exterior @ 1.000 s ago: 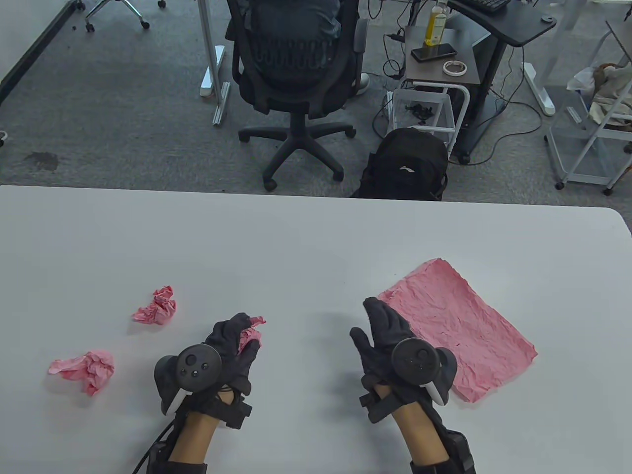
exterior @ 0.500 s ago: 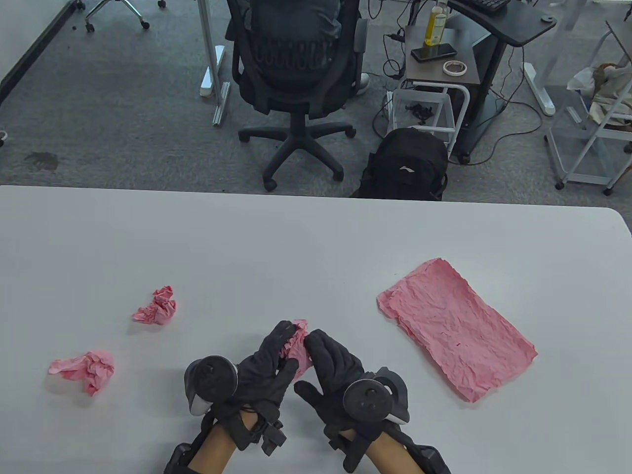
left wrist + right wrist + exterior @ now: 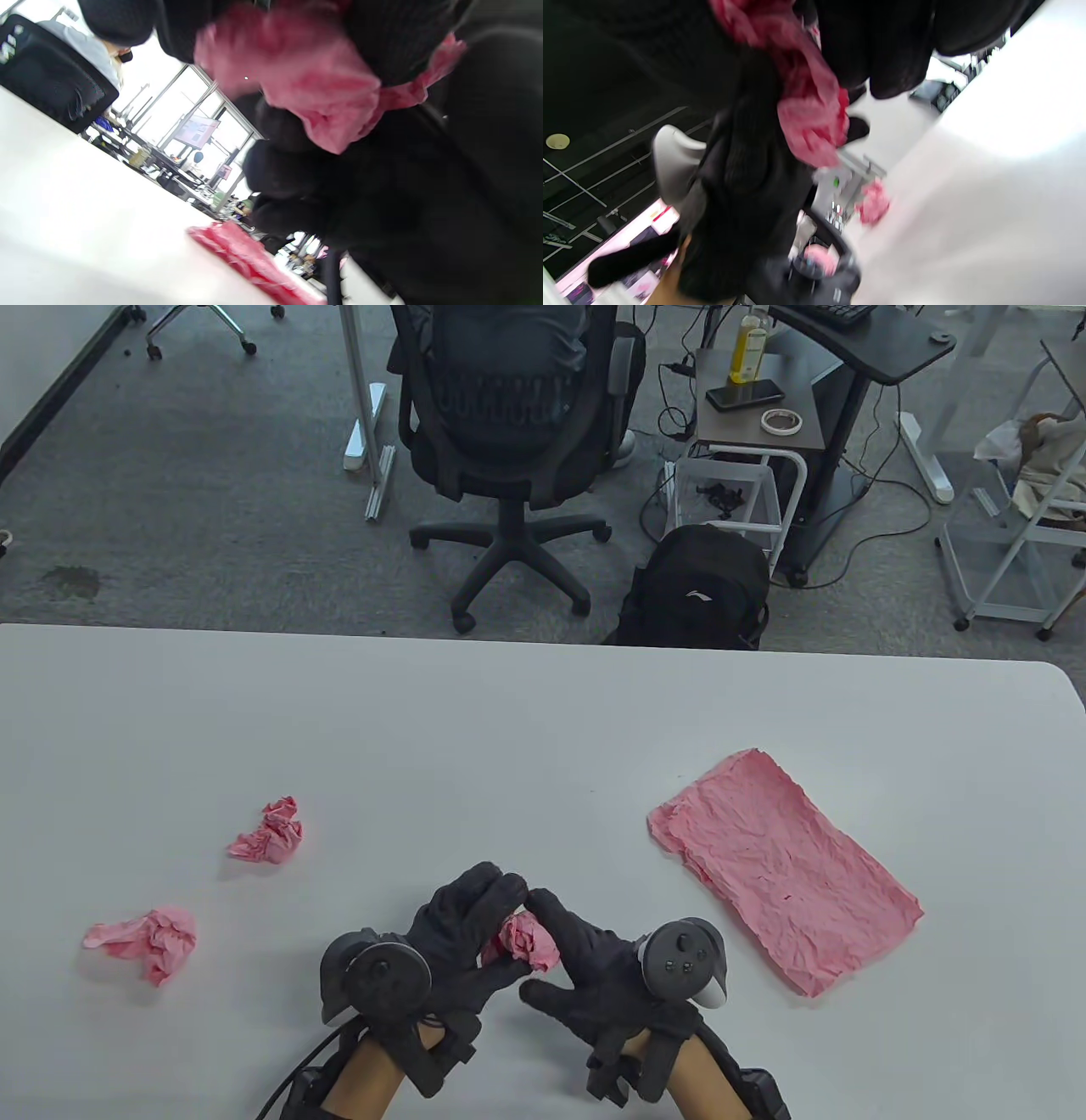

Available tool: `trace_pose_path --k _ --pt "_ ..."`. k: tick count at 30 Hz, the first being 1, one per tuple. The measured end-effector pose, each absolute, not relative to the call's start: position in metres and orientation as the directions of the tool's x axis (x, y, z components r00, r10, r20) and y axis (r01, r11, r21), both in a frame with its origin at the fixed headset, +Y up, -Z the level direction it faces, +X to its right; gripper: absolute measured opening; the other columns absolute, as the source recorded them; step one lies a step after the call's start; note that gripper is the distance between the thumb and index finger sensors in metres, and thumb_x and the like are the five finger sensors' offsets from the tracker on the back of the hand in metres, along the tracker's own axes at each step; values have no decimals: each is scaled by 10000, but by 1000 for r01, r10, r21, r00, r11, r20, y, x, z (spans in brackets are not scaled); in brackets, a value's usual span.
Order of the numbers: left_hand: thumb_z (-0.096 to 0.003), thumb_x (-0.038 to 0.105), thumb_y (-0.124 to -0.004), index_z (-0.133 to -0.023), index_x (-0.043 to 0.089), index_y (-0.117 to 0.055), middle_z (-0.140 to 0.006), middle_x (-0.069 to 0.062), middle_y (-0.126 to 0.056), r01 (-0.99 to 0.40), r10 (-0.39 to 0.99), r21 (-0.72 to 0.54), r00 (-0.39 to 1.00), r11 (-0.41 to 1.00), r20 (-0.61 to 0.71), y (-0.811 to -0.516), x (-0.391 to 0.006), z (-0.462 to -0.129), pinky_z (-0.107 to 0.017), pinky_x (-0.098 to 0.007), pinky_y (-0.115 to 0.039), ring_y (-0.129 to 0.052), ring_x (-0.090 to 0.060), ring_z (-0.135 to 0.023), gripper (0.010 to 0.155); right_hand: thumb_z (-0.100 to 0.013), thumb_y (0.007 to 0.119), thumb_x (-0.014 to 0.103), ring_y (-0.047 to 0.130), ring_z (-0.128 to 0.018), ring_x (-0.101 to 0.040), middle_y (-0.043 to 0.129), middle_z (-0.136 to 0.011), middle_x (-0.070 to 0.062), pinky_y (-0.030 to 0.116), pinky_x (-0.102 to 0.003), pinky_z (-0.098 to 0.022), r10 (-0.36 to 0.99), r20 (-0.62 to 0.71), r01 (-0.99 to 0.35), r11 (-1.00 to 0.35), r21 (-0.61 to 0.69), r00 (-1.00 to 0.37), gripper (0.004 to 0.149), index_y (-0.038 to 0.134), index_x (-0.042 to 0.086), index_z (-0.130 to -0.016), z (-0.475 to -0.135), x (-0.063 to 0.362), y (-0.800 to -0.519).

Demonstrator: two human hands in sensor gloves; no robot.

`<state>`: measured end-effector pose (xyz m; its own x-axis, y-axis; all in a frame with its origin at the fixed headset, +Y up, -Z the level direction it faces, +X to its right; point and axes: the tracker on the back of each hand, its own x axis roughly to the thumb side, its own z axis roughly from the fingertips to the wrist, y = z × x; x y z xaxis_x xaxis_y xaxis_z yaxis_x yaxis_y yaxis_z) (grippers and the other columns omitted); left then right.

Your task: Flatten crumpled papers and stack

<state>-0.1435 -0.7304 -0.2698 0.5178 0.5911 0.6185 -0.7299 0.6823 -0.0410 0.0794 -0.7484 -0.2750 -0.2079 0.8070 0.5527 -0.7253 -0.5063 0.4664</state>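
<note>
A smooth white table (image 3: 526, 729) with a rounded far corner stands on grey carpet; beyond it, at 12 o'clock, are a black mesh office chair (image 3: 509, 415) and a black backpack (image 3: 700, 589). Your left hand (image 3: 454, 937) and right hand (image 3: 594, 971) together grip one crumpled pink paper ball (image 3: 528, 940) at 6 o'clock. Two more wrinkled balls (image 3: 270, 831) (image 3: 146, 942) lie at 9 o'clock. The flattened, creased pink sheet (image 3: 780, 869) lies at 3 o'clock.
</note>
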Motion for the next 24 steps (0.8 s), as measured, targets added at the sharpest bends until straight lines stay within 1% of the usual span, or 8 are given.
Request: trace_pose_path --k 2,5,8,11,14,17,21,24 --pt "-485 571 -818 -1111 213 -540 -1059 -134 -637 -751 644 -91 489 654 588 -732 -142 -271 -627 -565 -707 -851 -364 -856 773 -478 852 517 769 -767 -460 658 -958 -209 626 -625 -551 740 591 -746 -582 323 -321 950 268 52 -1066 -271 77 -748" --pt "-496 562 -795 -1060 184 -618 -973 -118 -738 -785 685 -95 466 612 560 -734 -144 -273 -592 -540 -744 -925 -327 -743 702 -486 820 505 886 -643 -422 815 -837 -174 711 -587 -477 688 607 -800 -584 138 -398 765 524 57 -1030 -270 82 -743" --pt "-506 554 -778 -1017 201 -684 -906 -90 -806 -806 726 -132 432 577 535 -735 -145 -276 -555 -525 -773 -967 -288 -668 629 -512 790 425 914 -613 -407 853 -804 -159 733 -573 -457 723 579 -838 -532 117 -378 614 624 83 -995 -271 88 -742" --pt "-515 555 -759 -990 206 -726 -874 -93 -839 -834 785 -201 363 514 501 -741 -145 -277 -534 -522 -788 -988 -284 -633 591 -499 821 332 932 -593 -391 876 -778 -140 748 -563 -447 789 525 -894 -435 110 -319 513 707 115 -949 -277 96 -745" --pt "-535 548 -709 -1023 199 -679 -904 -97 -810 -850 826 -259 299 458 479 -744 -143 -278 -553 -521 -776 -972 -290 -666 601 -487 824 323 988 -515 -339 944 -681 -90 798 -528 -397 830 468 -919 -385 84 -305 436 792 130 -877 -281 103 -747" --pt "-537 496 -708 -1046 196 -635 -936 -99 -778 -906 876 -242 222 348 429 -745 -149 -280 -574 -521 -762 -954 -297 -702 596 -486 812 320 962 -580 -346 918 -730 -72 782 -530 -437 915 367 -966 -228 125 -169 428 776 168 -884 -286 111 -754" --pt "-538 446 -723 -1043 186 -614 -922 -87 -768 -936 912 -219 183 277 368 -749 -160 -285 -569 -509 -762 -948 -268 -686 578 -491 774 251 865 -739 -425 799 -917 -181 724 -567 -509 957 231 -937 91 337 176 412 723 201 -897 -291 106 -764" --pt "-537 424 -738 -1047 190 -598 -918 -77 -752 -950 933 -217 145 224 328 -752 -166 -287 -573 -511 -750 -930 -258 -682 579 -491 749 224 918 -677 -389 856 -845 -146 755 -547 -477 939 150 -901 241 360 311 430 668 129 -902 -291 101 -767"
